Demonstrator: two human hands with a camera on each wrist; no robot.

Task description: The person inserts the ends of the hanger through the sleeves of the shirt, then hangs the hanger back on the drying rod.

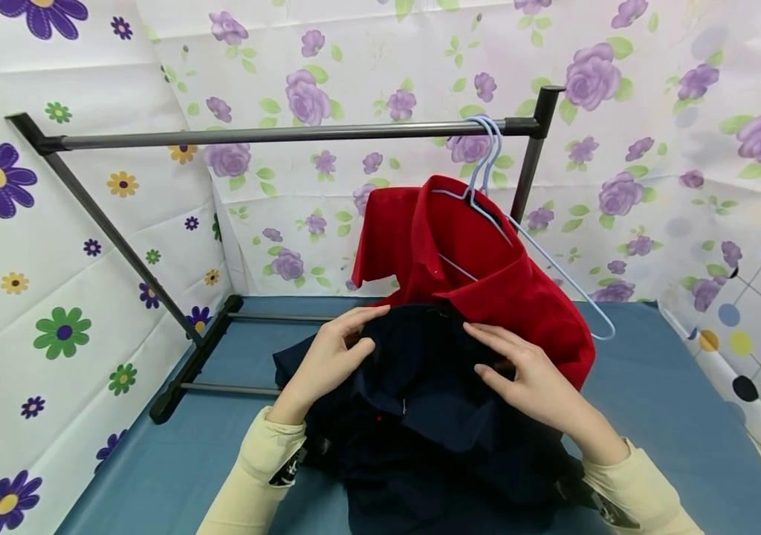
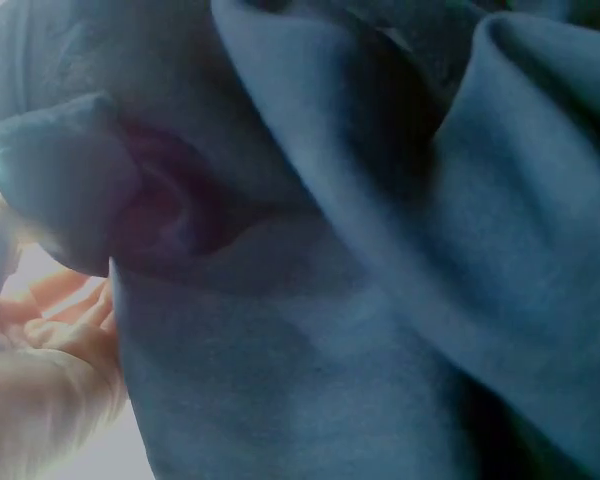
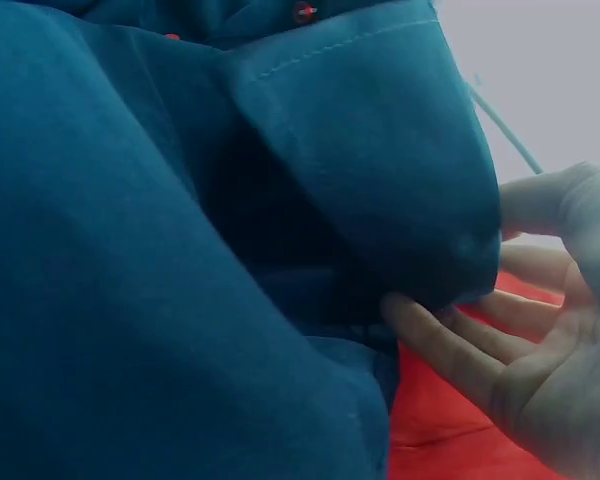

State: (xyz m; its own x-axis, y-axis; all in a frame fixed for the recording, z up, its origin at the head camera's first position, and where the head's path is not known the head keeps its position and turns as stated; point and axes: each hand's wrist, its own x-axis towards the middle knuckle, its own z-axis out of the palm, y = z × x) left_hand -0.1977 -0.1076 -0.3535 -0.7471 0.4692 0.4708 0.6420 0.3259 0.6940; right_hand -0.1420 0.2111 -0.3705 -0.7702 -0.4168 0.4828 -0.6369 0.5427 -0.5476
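Observation:
A navy collared shirt lies bunched at the front middle in the head view, its collar standing up in the right wrist view. My left hand touches the collar's left side, thumb and fingers apart. On the other side, my right hand rests its fairly straight fingers along the collar edge. The right wrist view has some of those fingers partly behind the cloth. Large folds fill the left wrist view, where part of a hand shows at the left edge. Just behind is a red collared shirt on a light-blue hanger.
A black metal rack stands on the blue tabletop, its base bar to the left. Two hanger hooks hang near the right end of its rail. Floral sheeting covers the back and left sides; dotted sheeting is at the right.

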